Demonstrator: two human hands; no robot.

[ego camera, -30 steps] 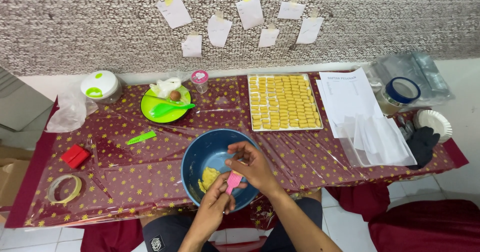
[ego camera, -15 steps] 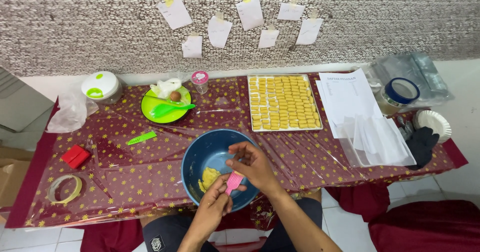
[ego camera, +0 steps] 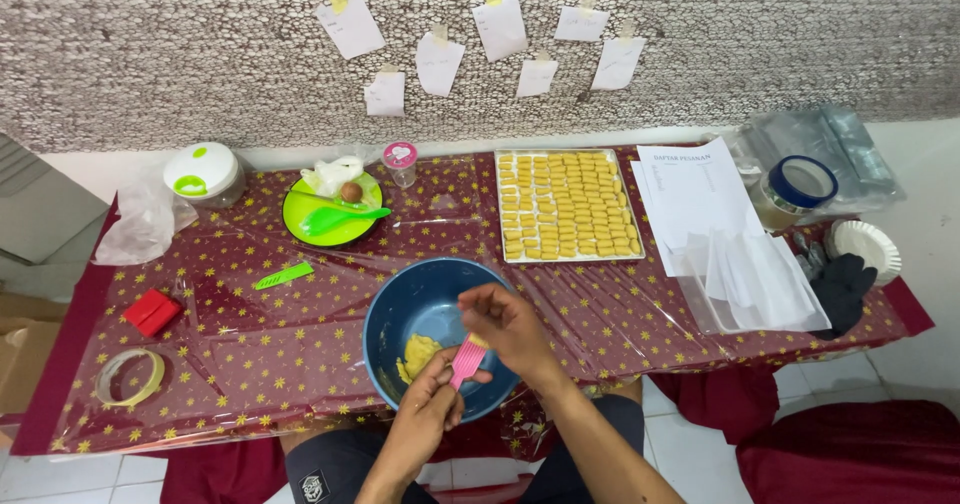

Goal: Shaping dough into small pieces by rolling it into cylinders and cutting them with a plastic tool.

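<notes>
My left hand [ego camera: 425,409] holds a small pink ridged tool [ego camera: 464,361] over the near rim of a dark blue bowl [ego camera: 400,307]. My right hand [ego camera: 510,326] pinches a bit of yellow dough at the top of the pink tool. A lump of yellow dough [ego camera: 418,352] lies in the bottom of the bowl. Beyond the bowl, a tray [ego camera: 568,205] filled with rows of several small yellow dough pieces rests on the red star-patterned tablecloth [ego camera: 250,354].
A green plate [ego camera: 296,210] with a green spoon and an egg, a green scraper [ego camera: 283,276], a red box [ego camera: 152,312], a tape roll [ego camera: 129,377], a white container [ego camera: 201,173], papers [ego camera: 700,199], a blue-rimmed jar [ego camera: 797,188], paper plates [ego camera: 866,249] and a black glove [ego camera: 842,289] share the table.
Both hands stay over the bowl with the pink tool; my right fingers shifted slightly at its top. Nothing else moved.
</notes>
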